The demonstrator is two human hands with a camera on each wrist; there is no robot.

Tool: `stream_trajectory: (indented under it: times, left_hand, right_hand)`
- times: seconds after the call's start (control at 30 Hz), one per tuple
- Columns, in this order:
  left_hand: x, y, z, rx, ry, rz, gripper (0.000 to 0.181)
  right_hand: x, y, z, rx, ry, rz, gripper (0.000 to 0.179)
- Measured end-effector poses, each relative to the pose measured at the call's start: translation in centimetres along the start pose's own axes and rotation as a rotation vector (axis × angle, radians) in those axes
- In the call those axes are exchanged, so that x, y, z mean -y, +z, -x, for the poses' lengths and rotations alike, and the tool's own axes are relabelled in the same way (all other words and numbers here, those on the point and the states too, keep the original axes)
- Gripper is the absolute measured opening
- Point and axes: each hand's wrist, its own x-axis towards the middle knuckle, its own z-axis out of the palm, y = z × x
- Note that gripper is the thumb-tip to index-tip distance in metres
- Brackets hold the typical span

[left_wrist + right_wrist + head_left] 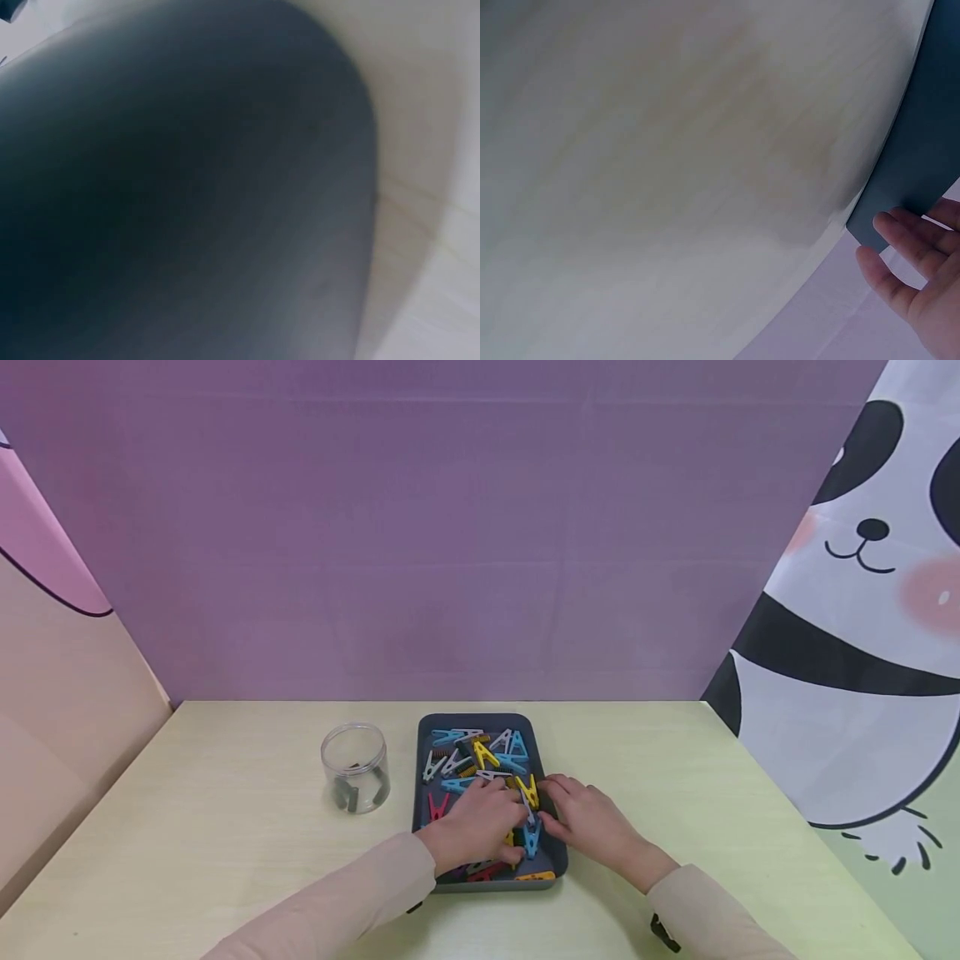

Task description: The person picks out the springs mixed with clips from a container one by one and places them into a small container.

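While the left hand (480,822) sits over the tray's (474,719) near half, the right hand (592,818) is at its right rim. Blue clip (532,839) lies inside that rim, between the two, axis roughly along the tray; nearer hand too close to call. Right: relaxed, released. Left: fingertips hidden, can't tell.

Looks like a screened-off tabletop booth; home or office, can't tell. Evidence: pale table (240,827) below left hand (480,827) and right hand (596,827); creased purple sheet (450,527) standing beyond both; panda print (862,735) well right of right hand; pink print (37,535), partly in view, well left of left hand.
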Motion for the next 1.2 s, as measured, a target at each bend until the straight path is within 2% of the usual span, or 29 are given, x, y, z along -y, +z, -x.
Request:
stream_trajectory:
  times: [0.23,0.77,0.93,1.2]
  left_hand:
    - [0.4,0.1,0.3,-0.035,0.033,-0.021,0.042]
    - [1.3,-1.1,1.8,-0.164,0.131,-0.064,0.038]
    - [1.9,-1.4,2.3,-0.186,0.126,-0.054,0.036]
    - [3.3,-1.8,3.3,-0.164,0.093,-0.041,0.036]
  right_hand:
    - [0.0,0.0,0.0,0.011,0.008,0.006,0.040]
    - [0.0,0.0,0.1,0.008,0.010,0.001,0.040]
    - [0.0,0.1,0.1,-0.004,0.006,-0.003,0.040]
    - [0.1,-0.1,0.0,0.015,0.024,-0.012,0.040]
